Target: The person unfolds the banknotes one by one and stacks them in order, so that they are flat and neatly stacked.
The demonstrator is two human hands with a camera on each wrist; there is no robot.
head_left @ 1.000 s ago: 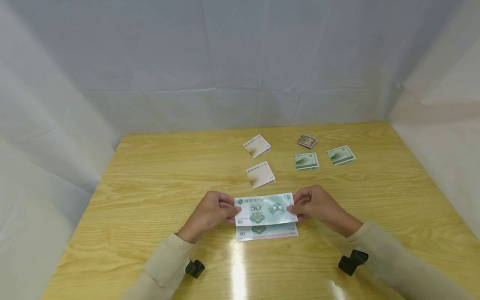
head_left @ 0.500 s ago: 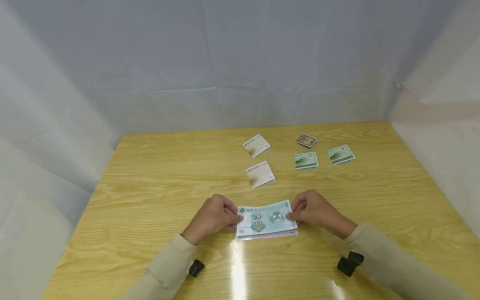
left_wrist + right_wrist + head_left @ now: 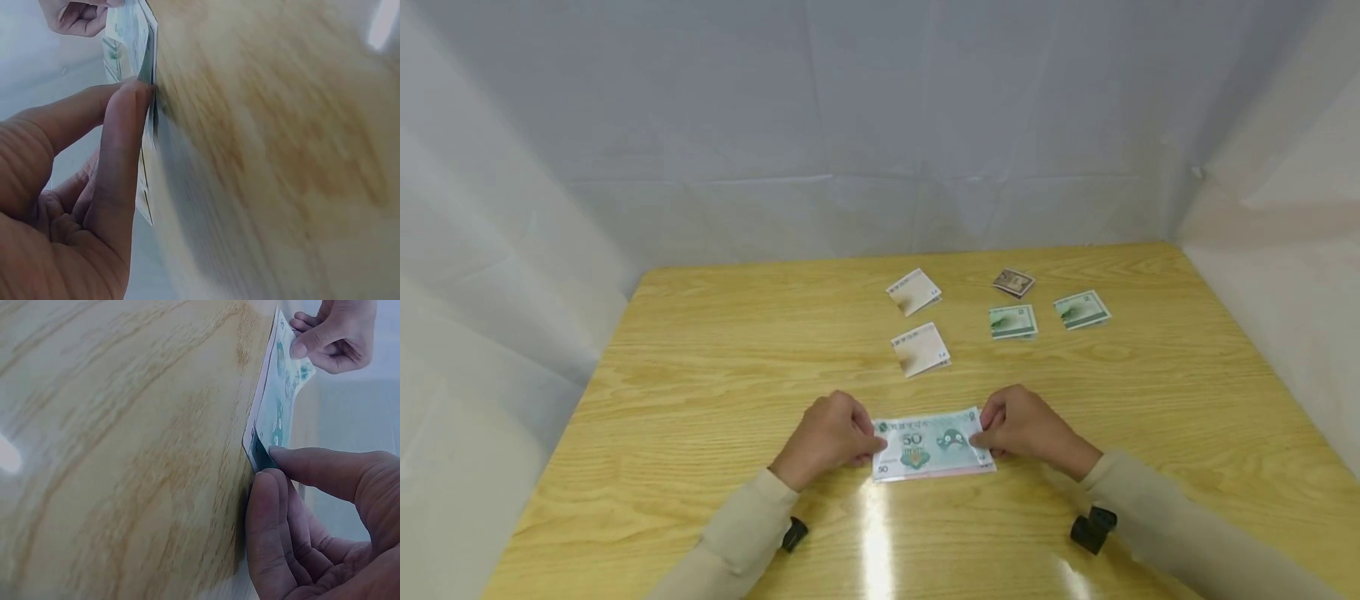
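Note:
A green-and-white play banknote (image 3: 931, 454) printed with "50" and a cartoon face lies in front of me in the head view. My left hand (image 3: 831, 435) pinches its left end between thumb and fingers. At the other end my right hand (image 3: 1028, 427) pinches it the same way, and the right wrist view shows the thumb and index finger on the note's corner (image 3: 261, 453). Beneath it rests a second note with a pinkish edge (image 3: 951, 474), almost wholly covered. The two lie nearly lined up, close to the tabletop (image 3: 737, 350).
Two folded cream notes (image 3: 921, 350) lie beyond the hands. Further right are two folded green notes (image 3: 1081, 309) and a small folded brown note (image 3: 1013, 282). White sheeting (image 3: 880, 125) hangs behind the table and at both sides.
Both hands have lowered the upper 50 note toward me, so it now covers most of the note beneath. The folded notes have stayed put.

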